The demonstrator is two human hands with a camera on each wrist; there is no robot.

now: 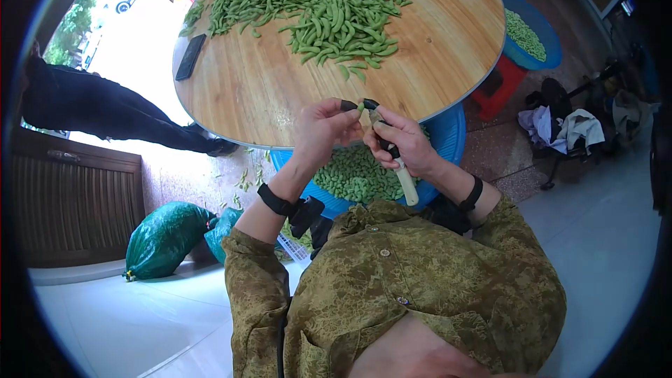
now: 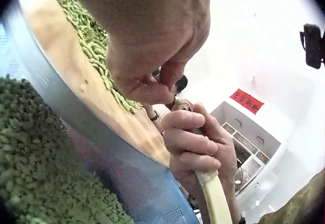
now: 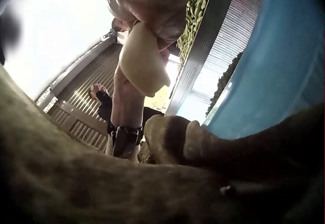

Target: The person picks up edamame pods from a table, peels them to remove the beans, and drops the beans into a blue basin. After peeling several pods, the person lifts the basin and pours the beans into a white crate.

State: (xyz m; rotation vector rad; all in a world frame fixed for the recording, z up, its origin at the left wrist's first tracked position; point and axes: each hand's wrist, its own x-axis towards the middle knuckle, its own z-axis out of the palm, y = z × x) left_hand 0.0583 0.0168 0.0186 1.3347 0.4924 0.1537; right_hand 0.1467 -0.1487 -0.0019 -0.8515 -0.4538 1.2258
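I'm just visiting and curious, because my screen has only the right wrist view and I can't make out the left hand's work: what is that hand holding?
Observer: In the head view, the left hand pinches a small green pod.
Visitor: Does anything lie on the table besides the heaped pods?
Observer: Yes, a dark, flat object, perhaps a phone, lies near the table's edge.
Visitor: And is there anything on the floor?
Observer: Yes, a bulging green bag sits there, at the left of the head view.
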